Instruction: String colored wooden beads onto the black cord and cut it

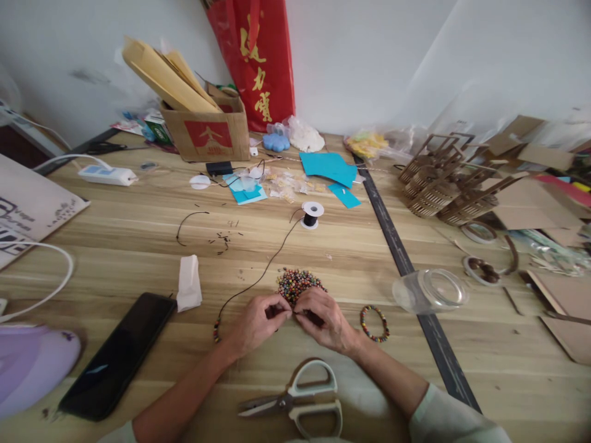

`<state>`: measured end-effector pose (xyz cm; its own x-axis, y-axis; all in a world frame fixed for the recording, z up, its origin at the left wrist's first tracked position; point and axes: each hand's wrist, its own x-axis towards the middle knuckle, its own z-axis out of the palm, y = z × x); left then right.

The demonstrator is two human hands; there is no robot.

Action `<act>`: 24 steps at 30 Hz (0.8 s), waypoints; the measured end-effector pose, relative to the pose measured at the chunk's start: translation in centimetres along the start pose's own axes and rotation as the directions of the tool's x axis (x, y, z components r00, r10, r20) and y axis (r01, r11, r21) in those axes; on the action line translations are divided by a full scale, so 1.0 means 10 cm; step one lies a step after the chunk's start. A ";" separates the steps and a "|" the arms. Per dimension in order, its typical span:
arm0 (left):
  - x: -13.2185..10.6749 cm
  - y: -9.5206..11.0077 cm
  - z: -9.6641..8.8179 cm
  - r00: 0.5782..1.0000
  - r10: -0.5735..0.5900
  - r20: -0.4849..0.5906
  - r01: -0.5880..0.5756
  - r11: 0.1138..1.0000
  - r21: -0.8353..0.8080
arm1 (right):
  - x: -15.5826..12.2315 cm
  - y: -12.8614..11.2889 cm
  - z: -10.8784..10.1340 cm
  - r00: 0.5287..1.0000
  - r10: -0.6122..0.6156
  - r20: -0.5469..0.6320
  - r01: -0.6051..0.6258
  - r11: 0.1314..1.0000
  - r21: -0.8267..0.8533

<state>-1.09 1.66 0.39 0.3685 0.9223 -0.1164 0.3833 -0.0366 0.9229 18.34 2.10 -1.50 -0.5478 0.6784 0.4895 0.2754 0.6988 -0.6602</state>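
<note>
Both my hands meet at the near edge of a pile of small multicoloured beads (298,284) on the wooden table. My left hand (257,322) pinches a thin black cord (258,277) that runs up to a small spool (312,215). A few beads are strung on the cord's near end (216,330). My right hand (324,319) is closed in a pinch right against the left fingertips; what it holds is too small to make out. A finished bead bracelet (375,323) lies just right of my right hand.
White-handled scissors (300,401) lie close to me. A black phone (117,357) and a folded tissue (189,283) sit to the left. A clear plastic jar (429,290) lies on its side at right. A cardboard box (207,129), teal paper (330,166) and wooden baskets (443,184) stand farther back.
</note>
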 end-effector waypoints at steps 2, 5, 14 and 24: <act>0.00 0.01 0.00 1.000 -0.004 0.006 0.004 1.000 0.000 | 0.00 0.01 0.00 1.000 0.003 0.010 -0.003 1.000 -0.002; 0.00 0.00 0.00 1.000 0.004 0.010 -0.004 1.000 0.004 | 0.00 0.01 0.00 1.000 -0.003 0.019 0.003 1.000 0.000; 0.00 0.00 -0.01 1.000 0.010 0.018 -0.011 1.000 0.014 | 0.00 0.01 0.01 1.000 -0.003 0.008 0.003 1.000 0.004; 0.00 0.01 -0.01 1.000 0.014 0.023 -0.014 1.000 0.025 | -0.02 0.03 0.02 1.000 -0.008 0.001 0.008 0.999 0.036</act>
<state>-1.16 1.72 0.50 0.3927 0.9128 -0.1121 0.3994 -0.0594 0.9149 18.36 2.14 -1.90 -0.5511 0.6724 0.4941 0.2422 0.6955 -0.6764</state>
